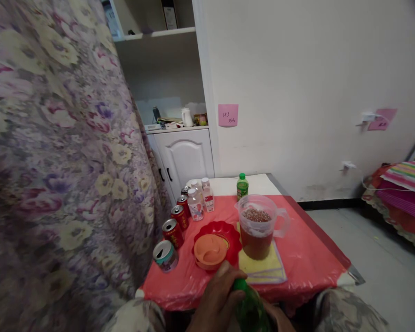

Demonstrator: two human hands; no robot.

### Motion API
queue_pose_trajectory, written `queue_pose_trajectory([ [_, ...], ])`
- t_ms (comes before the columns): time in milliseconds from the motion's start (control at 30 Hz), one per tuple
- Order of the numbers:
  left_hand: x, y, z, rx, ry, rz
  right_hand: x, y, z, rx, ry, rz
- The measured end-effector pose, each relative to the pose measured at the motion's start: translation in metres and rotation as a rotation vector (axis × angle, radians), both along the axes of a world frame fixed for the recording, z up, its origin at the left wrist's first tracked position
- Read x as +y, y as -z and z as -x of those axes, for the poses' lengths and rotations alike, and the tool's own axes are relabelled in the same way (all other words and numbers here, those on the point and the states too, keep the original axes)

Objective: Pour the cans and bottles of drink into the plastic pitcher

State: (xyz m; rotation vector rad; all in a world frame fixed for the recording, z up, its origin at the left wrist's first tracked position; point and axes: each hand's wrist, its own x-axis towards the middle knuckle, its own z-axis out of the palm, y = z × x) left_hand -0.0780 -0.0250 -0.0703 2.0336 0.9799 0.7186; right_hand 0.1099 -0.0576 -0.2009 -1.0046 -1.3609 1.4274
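Both hands are working low at the near edge of the view, below the tabletop [307,258] with its red cover. The left hand [216,299] is wrapping over the neck end of a green bottle [251,311], fingers [228,272] closed around the cap area; the right hand [278,318] is supporting the bottle from below, mostly cut off by the frame, so its fingers cannot be judged. The bottle is sitting above the lap, not on the tabletop. Whether the cap is on, loosened or off is hidden under the left hand.

Progress, as judged from the layout: the clear pitcher [259,226] is standing on a yellow cloth [259,267] and is already roughly half full of brownish-red liquid with bubbles or beads riding on top, so some pouring appears done. The orange lid [210,251] is lying on a red dish [228,233] just beside the pitcher, so the pitcher is open. At least one can in the row of cans [173,233] along the left edge is looking opened.

Apparently left untouched: a small green bottle [242,186] and two clear bottles [200,198] at the far side, all capped. The held bottle looks like the next addition, not yet tipped toward the pitcher.
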Motion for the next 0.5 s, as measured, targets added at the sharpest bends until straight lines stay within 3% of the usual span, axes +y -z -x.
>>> queue_pose_trajectory([
  [167,0.000,0.011,-0.001,-0.017,-0.153,0.035,0.002,0.003,0.002,0.041,0.025,0.009],
  [367,-0.003,0.003,0.001,-0.152,0.027,0.038,0.003,0.009,0.005,0.063,0.060,0.054],
  [500,-0.005,0.004,-0.002,-0.095,-0.094,-0.015,0.003,0.014,0.004,0.051,0.038,0.056],
])
